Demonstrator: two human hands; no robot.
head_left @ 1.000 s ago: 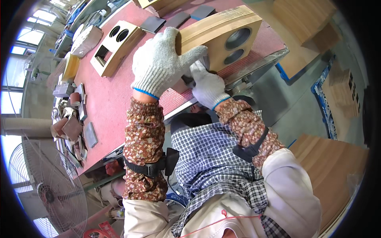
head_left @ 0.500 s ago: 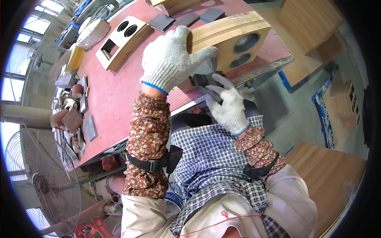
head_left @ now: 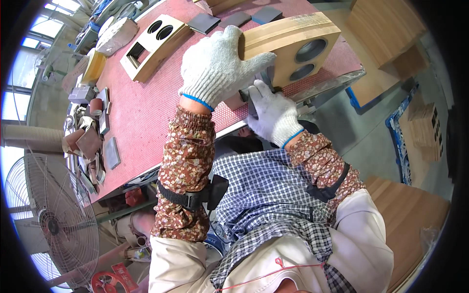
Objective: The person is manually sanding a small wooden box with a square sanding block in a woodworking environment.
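Note:
A wooden speaker box (head_left: 273,49) with two round holes in its face stands tilted at the near right part of the red-covered table (head_left: 161,97). My left hand (head_left: 220,68), in a white knit glove, grips its left end, with the thumb stretched along the near side. Just below, my right hand (head_left: 273,110), gloved too, is closed around a dark grey sanding block (head_left: 252,105) by the box's near lower end. Part of the block is hidden by the fingers. Whether it touches the wood I cannot tell.
Another speaker box (head_left: 151,46) lies farther left. Several flat grey blocks (head_left: 235,19) lie along the back. Sandpaper pieces and tools (head_left: 88,139) crowd the left edge, near a large fan (head_left: 51,222). Wooden boxes (head_left: 425,132) stand on the floor to the right.
My right hand has moved up and left, closing around the grey block nearer the box. My left hand keeps its grip; it and the box appear slightly shifted right.

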